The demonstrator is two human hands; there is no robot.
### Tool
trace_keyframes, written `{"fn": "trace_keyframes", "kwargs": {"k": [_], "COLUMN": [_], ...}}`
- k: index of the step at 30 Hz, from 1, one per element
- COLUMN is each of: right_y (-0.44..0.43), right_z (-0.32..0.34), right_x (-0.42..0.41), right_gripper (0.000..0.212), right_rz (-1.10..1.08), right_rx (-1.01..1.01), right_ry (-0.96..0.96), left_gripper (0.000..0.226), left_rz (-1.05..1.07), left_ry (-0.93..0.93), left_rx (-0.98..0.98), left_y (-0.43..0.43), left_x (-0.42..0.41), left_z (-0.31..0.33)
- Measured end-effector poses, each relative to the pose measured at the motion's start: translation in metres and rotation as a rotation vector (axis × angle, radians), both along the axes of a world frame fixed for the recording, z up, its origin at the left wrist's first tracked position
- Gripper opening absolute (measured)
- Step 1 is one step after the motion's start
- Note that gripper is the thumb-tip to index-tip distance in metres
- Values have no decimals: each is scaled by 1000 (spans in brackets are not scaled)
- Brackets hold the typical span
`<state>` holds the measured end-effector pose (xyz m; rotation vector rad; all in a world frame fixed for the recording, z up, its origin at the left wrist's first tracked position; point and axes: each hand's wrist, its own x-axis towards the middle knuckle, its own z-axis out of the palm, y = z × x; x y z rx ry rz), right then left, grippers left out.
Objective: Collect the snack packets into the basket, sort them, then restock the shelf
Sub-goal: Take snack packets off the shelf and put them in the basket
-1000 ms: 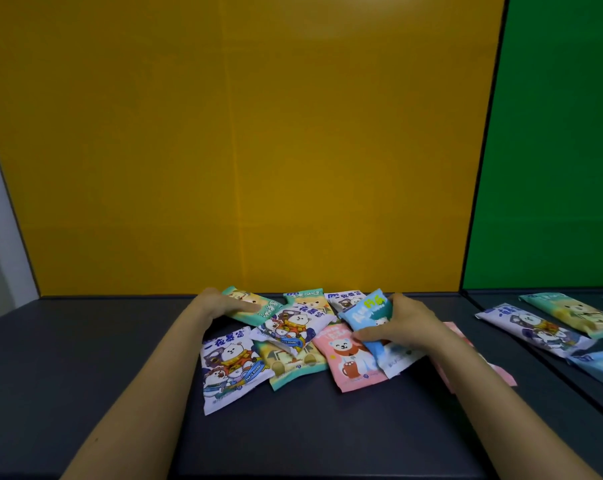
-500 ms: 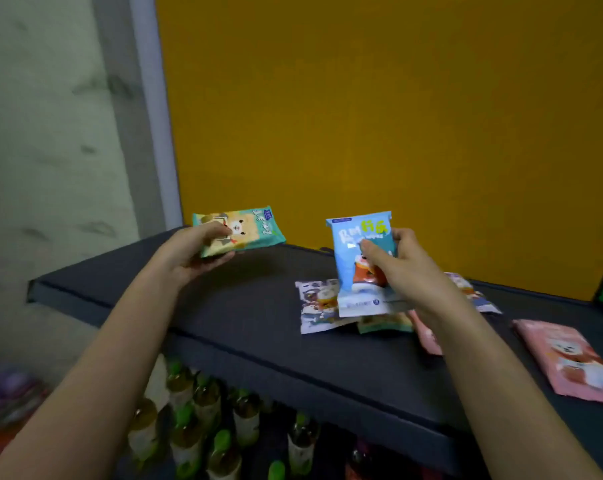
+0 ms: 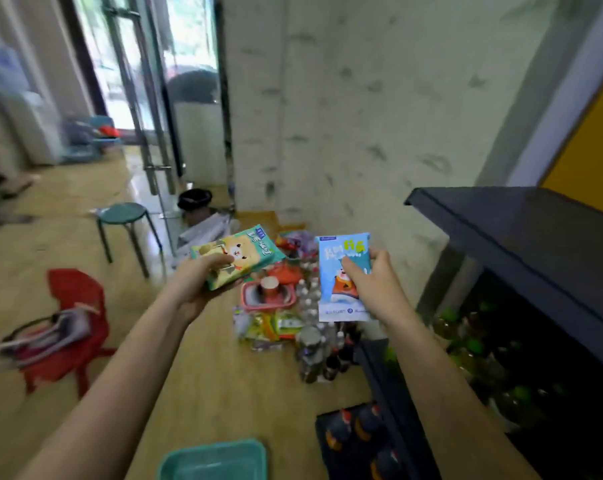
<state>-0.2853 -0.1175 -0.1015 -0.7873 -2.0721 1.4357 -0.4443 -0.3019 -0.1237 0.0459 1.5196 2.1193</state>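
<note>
My left hand (image 3: pixel 198 284) grips a teal and yellow snack packet (image 3: pixel 244 254) with a cartoon bear, held flat out over the floor. My right hand (image 3: pixel 369 284) holds a light blue snack packet (image 3: pixel 334 296) upright by its middle. Both packets hang in the air to the left of the dark shelf (image 3: pixel 522 230). A teal basket (image 3: pixel 217 459) sits on the floor at the bottom edge, below and between my arms; only its far rim and part of its inside show. The other packets on the shelf top are out of view.
A pile of snacks, a pink tub (image 3: pixel 258 299) and bottles (image 3: pixel 314 355) lies on the wooden floor ahead. A green stool (image 3: pixel 123 216) and a red chair (image 3: pixel 71 306) stand at left. Green-capped bottles (image 3: pixel 473 344) fill the shelf's lower level. A glass door is beyond.
I have lifted both packets off the shelf top and turned left, away from the yellow wall. The floor, the pile and the teal basket have come into view.
</note>
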Motion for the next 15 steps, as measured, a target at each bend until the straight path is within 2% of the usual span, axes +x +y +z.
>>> {"fn": "trace_keyframes", "kwargs": {"k": [6,10,15], "right_y": [-83,-121,-157], "right_z": [-99,-182,-298], "right_x": [-117,-166,-196], "right_gripper": [35,31,23], "right_rz": [197,212,203], "right_rx": [-151,-288,-352], "right_ry": [-93,-170,-255], "left_gripper": [32,32,30], "left_rz": [237,288,337], "left_ry": [-93,-240,-394], "left_rx": [-222,-275,-343], "left_y": [-110,-149,-173], "left_x": [-59,-83,-96], "left_z": [-106,-189,-304]}}
